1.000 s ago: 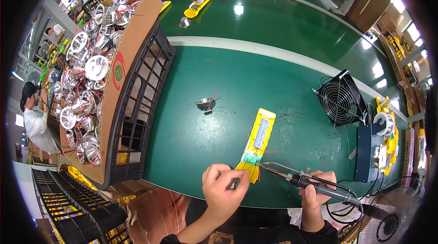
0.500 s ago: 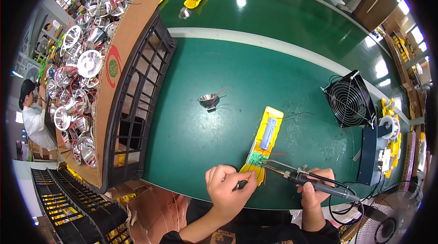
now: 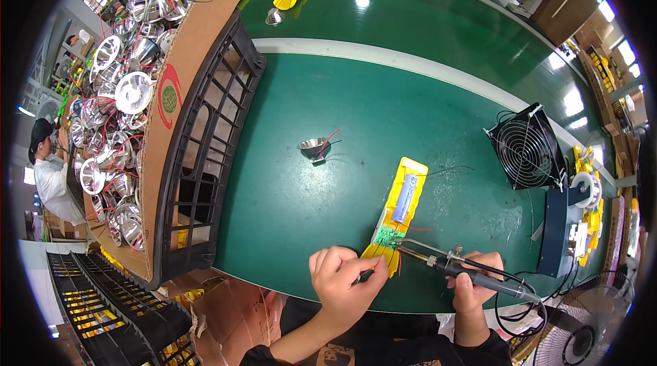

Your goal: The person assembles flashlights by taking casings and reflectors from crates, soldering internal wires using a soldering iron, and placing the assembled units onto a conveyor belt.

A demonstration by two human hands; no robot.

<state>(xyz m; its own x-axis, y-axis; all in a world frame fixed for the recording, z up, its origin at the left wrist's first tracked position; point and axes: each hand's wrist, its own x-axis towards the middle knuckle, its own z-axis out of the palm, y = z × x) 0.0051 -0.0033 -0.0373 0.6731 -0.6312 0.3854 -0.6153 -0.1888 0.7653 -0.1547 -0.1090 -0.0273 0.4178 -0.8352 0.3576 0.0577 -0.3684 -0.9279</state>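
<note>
Grey soldering iron [image 3: 498, 286] is gripped in your right hand [image 3: 467, 299], its tip at the green circuit board [image 3: 387, 235] in the yellow housing [image 3: 395, 197], lower centre. Your left hand [image 3: 345, 284] presses thumb to finger at the housing's near end; anything pinched is hidden. Light, steady contact should serve best. Print on the blue battery [image 3: 406, 197] is unreadable; the carton [image 3: 195, 44], upper left, bears a red-and-green emblem [image 3: 168, 97].

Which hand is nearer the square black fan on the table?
Right. The right hand, holding a soldering iron, is pictured below and left of the fan; the left hand is farther left, by the yellow case.
</note>
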